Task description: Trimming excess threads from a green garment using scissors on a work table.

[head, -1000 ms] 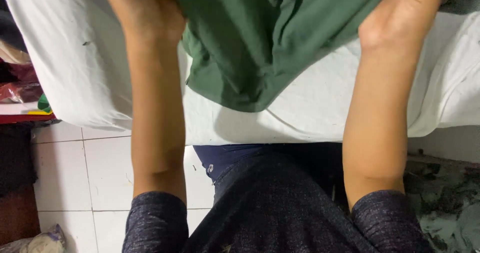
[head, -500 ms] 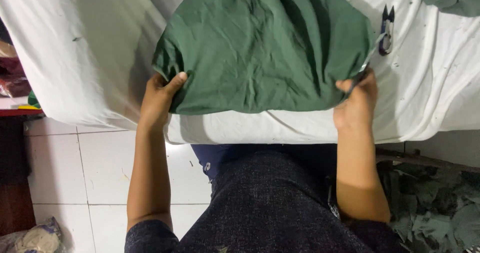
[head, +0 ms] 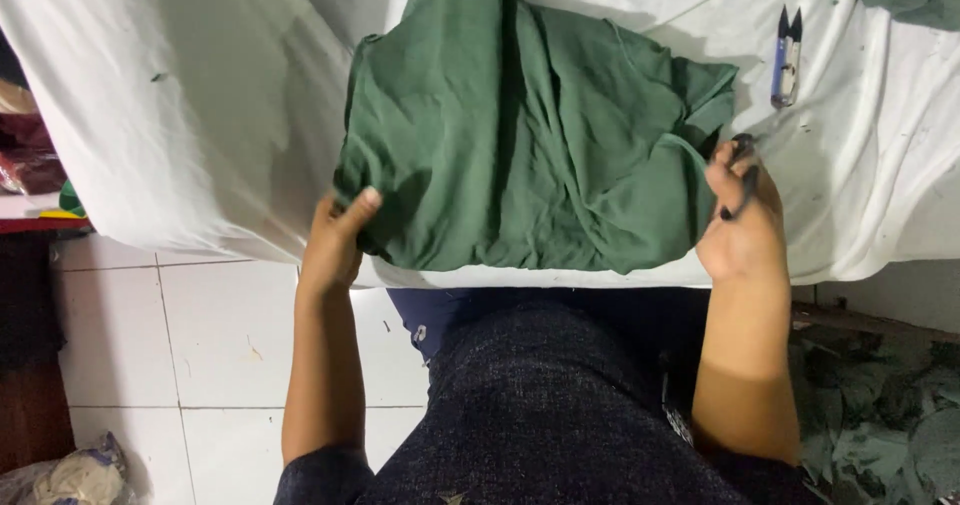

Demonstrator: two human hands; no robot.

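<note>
One green garment lies spread on the white-covered surface, its near corners held by two hands, left hand pinching the left corner, right hand closed on the right corner, with one thread snip just beyond.

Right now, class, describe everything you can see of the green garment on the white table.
The green garment is dark green, soft, creased cloth, seemingly knit. It lies roughly flat on the white sheet, its near hem along the table edge, folds running up its middle, a sleeve-like flap at the right. The left hand pinches its near left corner; the right hand, holding a small dark object, is at its right edge.
</note>
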